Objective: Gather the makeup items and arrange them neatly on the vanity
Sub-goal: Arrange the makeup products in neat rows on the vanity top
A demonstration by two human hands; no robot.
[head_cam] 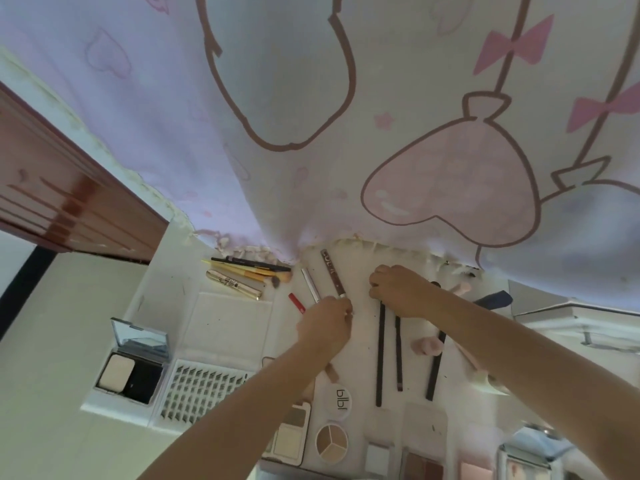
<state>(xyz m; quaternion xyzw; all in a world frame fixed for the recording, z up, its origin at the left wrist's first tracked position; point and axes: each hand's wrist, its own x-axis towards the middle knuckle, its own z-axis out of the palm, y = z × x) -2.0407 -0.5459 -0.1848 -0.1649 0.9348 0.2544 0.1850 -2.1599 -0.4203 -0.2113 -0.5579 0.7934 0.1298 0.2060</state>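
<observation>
Roughly half done, by my read. Near edge of the table (360, 344) already looks sorted: open compact (130, 368), lash tray (204, 389), a clear case (227, 323), small palettes (292, 431) and a round three-pan pot (331, 441) sit in a tidy row. Three dark pencils (380, 355) lie approx. parallel on the right, which looks deliberate.

Still loose: the back cluster by the curtain (277, 98), i.e. a gold tube (233, 285) w/ yellow-handled brushes (249, 270) lying crosswise, a red stick (297, 303), a white pen (311, 285), plus pink sponges (427, 344) and a dark blue item (493, 299) on the right (too blurred to name).

Left hand (327, 323) has fingers curled, pinching the near end of a brown pen (331, 271) that points away toward the curtain; the pen lies mid-table, beside the white pen. Right hand (398, 289) is curled, knuckles down over the far ends of the dark pencils; it seems to grip their tops, but the fingertips are hidden, so can't confirm.

Likely step in hand: lining the pens up into one row. Left to do: the back cluster and right-side odds.
</observation>
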